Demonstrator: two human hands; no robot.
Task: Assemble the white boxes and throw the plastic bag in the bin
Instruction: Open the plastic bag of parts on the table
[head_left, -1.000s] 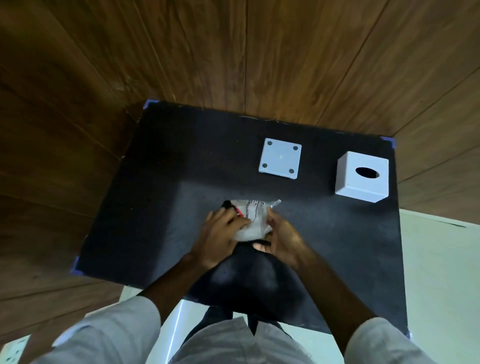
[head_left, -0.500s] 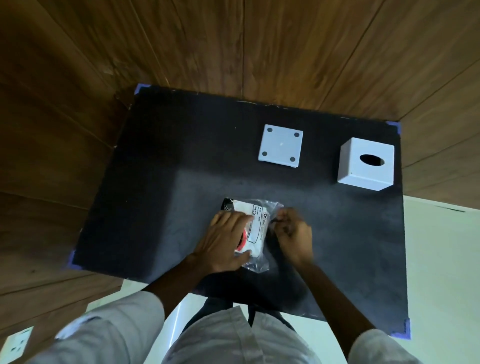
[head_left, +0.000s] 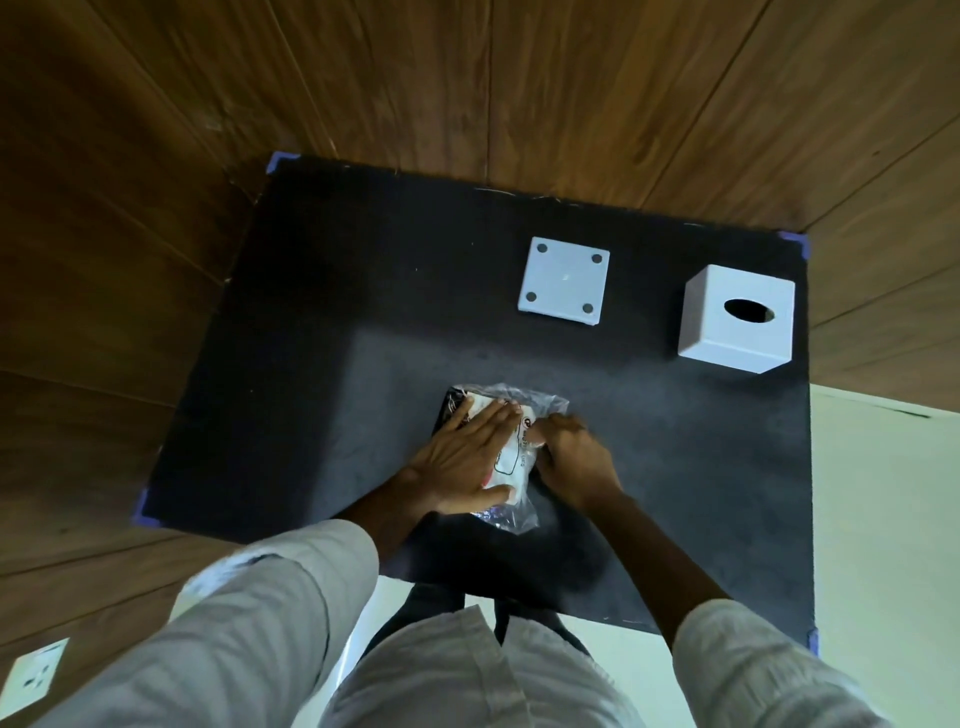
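A clear plastic bag (head_left: 519, 457) with a printed white label lies on the black table (head_left: 322, 364) near its front middle. My left hand (head_left: 462, 465) lies flat on the bag with fingers spread, pressing it down. My right hand (head_left: 574, 460) pinches the bag's right edge with curled fingers. A flat white square lid (head_left: 564, 280) with holes at its corners rests farther back. To its right stands a white box (head_left: 737, 318) with an oval hole in its top.
Wooden wall panels (head_left: 467, 78) rise behind and to the left of the table. Blue tape marks the table's corners. A pale floor (head_left: 883, 519) shows at the right. A white wall socket (head_left: 36, 675) sits at the lower left.
The bag went from held up between both hands to lying flat on the table. My left hand flattened onto it and my right hand shifted to its right edge.
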